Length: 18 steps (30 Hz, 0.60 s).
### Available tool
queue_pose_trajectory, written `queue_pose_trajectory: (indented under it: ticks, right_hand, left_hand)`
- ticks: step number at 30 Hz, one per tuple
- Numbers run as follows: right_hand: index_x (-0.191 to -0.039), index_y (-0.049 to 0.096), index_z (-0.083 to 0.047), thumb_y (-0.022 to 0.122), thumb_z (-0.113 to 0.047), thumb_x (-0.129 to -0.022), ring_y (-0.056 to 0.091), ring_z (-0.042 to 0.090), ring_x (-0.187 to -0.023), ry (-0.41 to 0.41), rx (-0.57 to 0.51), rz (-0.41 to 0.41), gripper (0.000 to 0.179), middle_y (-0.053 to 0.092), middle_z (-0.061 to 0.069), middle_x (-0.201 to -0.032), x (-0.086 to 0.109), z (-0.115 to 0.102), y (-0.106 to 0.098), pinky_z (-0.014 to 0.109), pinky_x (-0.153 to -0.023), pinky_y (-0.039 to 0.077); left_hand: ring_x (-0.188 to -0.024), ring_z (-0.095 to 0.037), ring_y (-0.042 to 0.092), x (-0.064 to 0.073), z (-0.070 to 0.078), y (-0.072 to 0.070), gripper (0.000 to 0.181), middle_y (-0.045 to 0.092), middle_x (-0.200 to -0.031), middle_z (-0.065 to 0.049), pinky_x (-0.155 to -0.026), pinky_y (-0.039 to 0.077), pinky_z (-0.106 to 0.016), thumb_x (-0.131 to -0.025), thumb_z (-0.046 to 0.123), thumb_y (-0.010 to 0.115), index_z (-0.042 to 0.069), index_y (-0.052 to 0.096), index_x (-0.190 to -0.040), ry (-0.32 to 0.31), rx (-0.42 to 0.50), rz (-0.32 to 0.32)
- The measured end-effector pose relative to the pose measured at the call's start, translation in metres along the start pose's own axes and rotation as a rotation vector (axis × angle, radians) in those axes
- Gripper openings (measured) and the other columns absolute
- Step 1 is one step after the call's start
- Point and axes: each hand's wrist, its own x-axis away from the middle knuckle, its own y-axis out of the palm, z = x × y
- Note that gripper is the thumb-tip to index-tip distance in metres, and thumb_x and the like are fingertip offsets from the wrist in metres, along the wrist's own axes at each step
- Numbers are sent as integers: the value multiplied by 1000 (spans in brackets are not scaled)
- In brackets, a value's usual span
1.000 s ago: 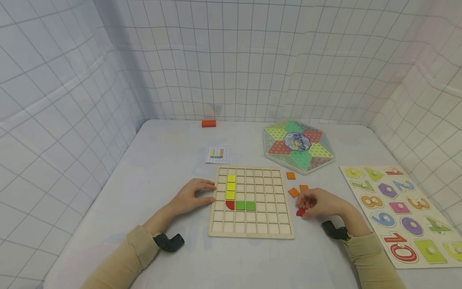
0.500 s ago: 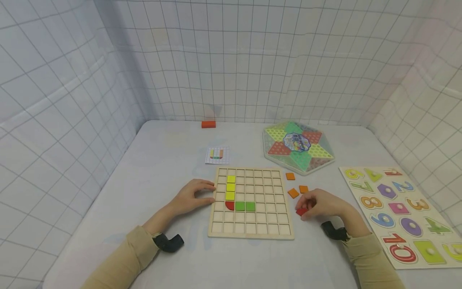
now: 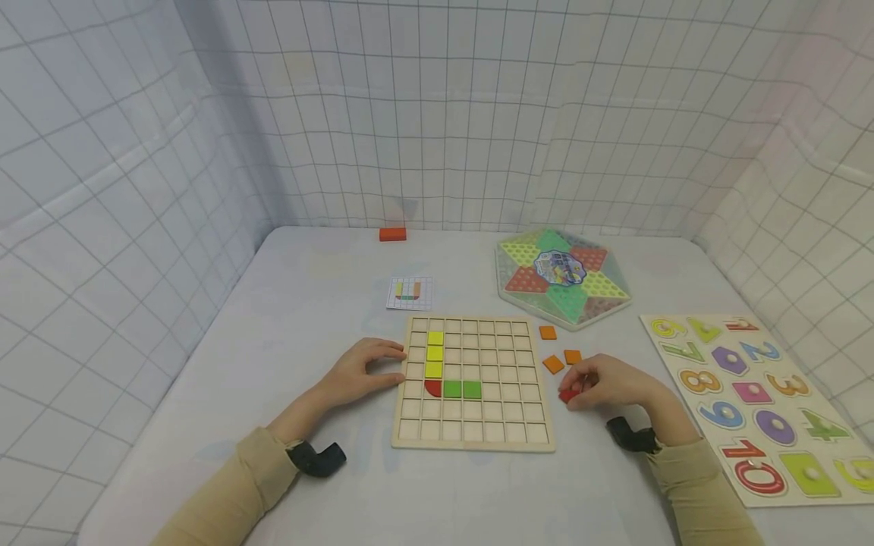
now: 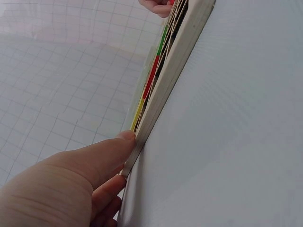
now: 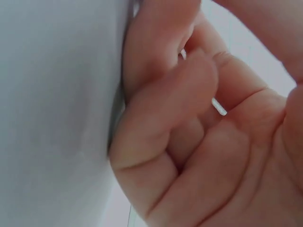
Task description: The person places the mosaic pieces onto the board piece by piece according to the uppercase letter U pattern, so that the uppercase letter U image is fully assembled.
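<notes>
In the head view a wooden grid board [image 3: 471, 436] lies flat on the table. A column of yellow tiles [image 3: 435, 354], a red quarter-round tile [image 3: 433, 387] and two green tiles [image 3: 462, 389] sit in its cells. My left hand [image 3: 360, 371] rests at the board's left edge, thumb and fingertips touching it. Right of the board, my right hand [image 3: 604, 383] pinches a red tile [image 3: 568, 396], partly covered by the fingers. Loose orange tiles lie nearby: one orange tile [image 3: 548, 333] higher up, another two just above the right hand. In the right wrist view, curled fingers hide the red tile.
A small pattern card [image 3: 410, 293] lies behind the board, and a red block [image 3: 392, 235] farther back. At the back right is a hexagonal star game board [image 3: 560, 303]. A number puzzle [image 3: 751, 413] lies on the far right. Grid-patterned cloth walls surround the table.
My right fingers have closed on the red tile and brought it slightly up from where it lay. The left hand has stayed at the board's edge.
</notes>
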Motion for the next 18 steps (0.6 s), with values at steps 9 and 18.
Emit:
queue_pose_trajectory:
  ticks: [9, 18]
  right_hand:
    - [-88, 68, -10, 73, -16, -82, 56, 9, -70, -51, -26, -36, 10, 66, -1, -82, -2, -3, -2, 23, -64, 47]
    - [-96, 69, -9, 70, -13, -85, 65, 15, -77, -230, -107, 4, 11, 69, 3, -91, -12, -11, 0, 26, -68, 51]
  left_hand:
    - [-122, -24, 45, 0, -1, 0, 39, 58, -124, 0, -102, 34, -47, -80, 33, 75, 15, 68, -113, 7, 5, 7]
    - [-121, -24, 45, -1, -2, 1, 39, 58, -124, -1, -102, 34, -47, -81, 35, 74, 15, 68, -113, 10, 2, 10]
